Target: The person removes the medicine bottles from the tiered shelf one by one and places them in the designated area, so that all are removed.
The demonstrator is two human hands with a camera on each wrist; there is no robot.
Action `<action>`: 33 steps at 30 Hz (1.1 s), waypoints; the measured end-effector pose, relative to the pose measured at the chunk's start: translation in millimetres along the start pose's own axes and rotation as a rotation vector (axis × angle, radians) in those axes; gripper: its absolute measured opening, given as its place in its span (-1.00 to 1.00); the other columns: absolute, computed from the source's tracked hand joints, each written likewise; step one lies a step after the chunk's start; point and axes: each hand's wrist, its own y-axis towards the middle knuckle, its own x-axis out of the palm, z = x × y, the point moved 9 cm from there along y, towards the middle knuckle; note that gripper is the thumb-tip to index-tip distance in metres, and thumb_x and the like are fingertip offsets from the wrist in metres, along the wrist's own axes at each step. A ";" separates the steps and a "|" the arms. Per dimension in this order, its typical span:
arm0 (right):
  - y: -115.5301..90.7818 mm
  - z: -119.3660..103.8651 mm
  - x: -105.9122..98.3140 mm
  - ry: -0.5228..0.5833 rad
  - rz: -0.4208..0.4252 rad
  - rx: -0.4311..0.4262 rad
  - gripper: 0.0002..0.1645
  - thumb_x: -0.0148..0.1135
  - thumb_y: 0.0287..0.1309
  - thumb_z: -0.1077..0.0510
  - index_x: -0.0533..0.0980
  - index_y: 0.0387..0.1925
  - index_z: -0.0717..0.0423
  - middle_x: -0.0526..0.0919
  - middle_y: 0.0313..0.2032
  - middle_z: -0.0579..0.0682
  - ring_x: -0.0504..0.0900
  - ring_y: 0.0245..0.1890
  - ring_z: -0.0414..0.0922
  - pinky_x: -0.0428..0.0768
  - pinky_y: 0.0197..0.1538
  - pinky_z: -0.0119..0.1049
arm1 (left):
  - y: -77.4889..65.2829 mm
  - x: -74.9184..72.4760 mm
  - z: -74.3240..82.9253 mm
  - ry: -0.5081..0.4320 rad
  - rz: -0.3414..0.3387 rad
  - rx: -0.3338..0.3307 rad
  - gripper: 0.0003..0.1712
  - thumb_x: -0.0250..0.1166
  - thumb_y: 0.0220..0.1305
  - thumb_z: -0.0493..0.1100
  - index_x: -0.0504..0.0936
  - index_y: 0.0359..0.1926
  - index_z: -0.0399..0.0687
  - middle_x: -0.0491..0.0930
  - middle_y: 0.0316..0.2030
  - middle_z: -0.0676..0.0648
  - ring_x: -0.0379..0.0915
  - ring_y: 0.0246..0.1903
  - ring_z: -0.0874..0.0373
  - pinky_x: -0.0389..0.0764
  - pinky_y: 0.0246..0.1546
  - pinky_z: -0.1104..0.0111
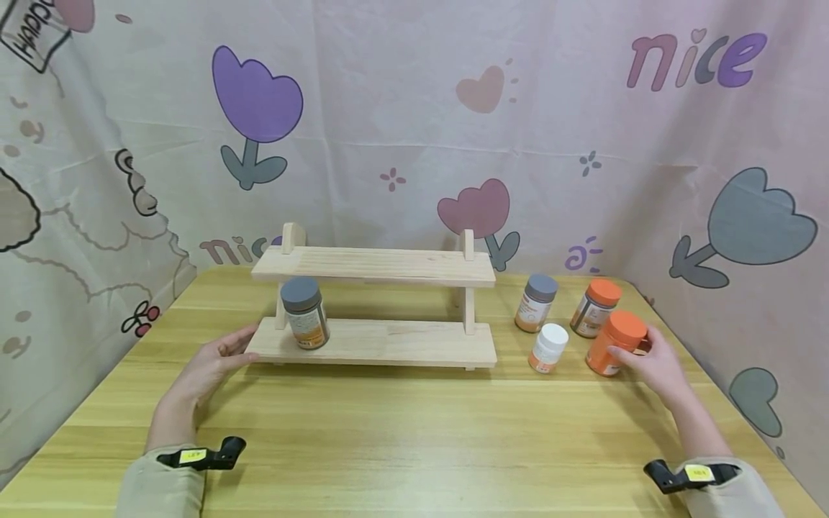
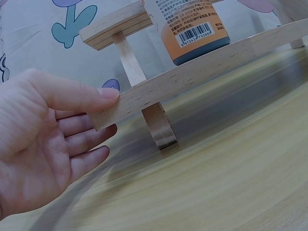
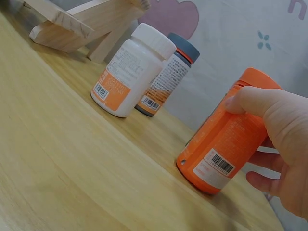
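Observation:
A two-tier wooden shelf (image 1: 382, 342) stands on the table, with a grey-capped bottle (image 1: 306, 316) upright on its lower board. My left hand (image 1: 210, 363) holds the left end of that lower board; in the left wrist view the thumb lies on its edge and the fingers are below and behind. At the right, my right hand (image 1: 657, 363) grips an orange bottle (image 3: 221, 139), thumb on the near side and fingers round the far side. The bottle stands upright on the table or barely above it; I cannot tell which.
Left of the orange bottle stands a white-capped bottle (image 1: 547, 348). Behind are another grey-capped bottle (image 1: 535, 303) and an orange-capped bottle (image 1: 594, 309). A printed cloth (image 1: 388, 108) hangs behind and beside the wooden table (image 1: 401, 439).

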 end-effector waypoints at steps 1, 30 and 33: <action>-0.2 0.4 0.4 0.007 -0.002 0.001 -0.14 0.22 0.17 0.02 0.05 0.24 0.48 0.25 0.13 0.46 0.26 0.10 0.31 0.38 -0.05 -0.09 | 0.1 0.1 -0.7 0.001 0.001 -0.003 -0.18 0.20 0.28 -0.15 -0.02 0.36 -0.44 -0.04 0.34 -0.41 -0.06 0.34 -0.07 0.28 0.00 0.71; -0.4 -8.8 -24.5 0.021 0.066 -0.018 -0.11 0.16 0.21 -0.06 0.01 0.33 0.36 0.21 0.21 0.31 0.30 0.11 -0.04 0.36 0.12 0.01 | 0.8 0.6 0.1 0.003 -0.004 -0.014 -0.16 0.20 0.28 -0.13 -0.03 0.37 -0.43 -0.06 0.35 -0.39 -0.15 0.33 -0.20 0.28 0.04 0.67; 7.2 -1.8 -30.3 0.036 0.084 -0.062 -0.13 0.18 0.20 -0.05 0.03 0.35 0.28 0.33 0.13 0.07 0.34 0.05 -0.25 0.41 0.04 -0.45 | 0.5 0.8 0.3 0.006 -0.002 -0.018 -0.16 0.20 0.28 -0.12 -0.03 0.37 -0.42 -0.06 0.35 -0.39 -0.16 0.34 -0.20 0.28 0.03 0.68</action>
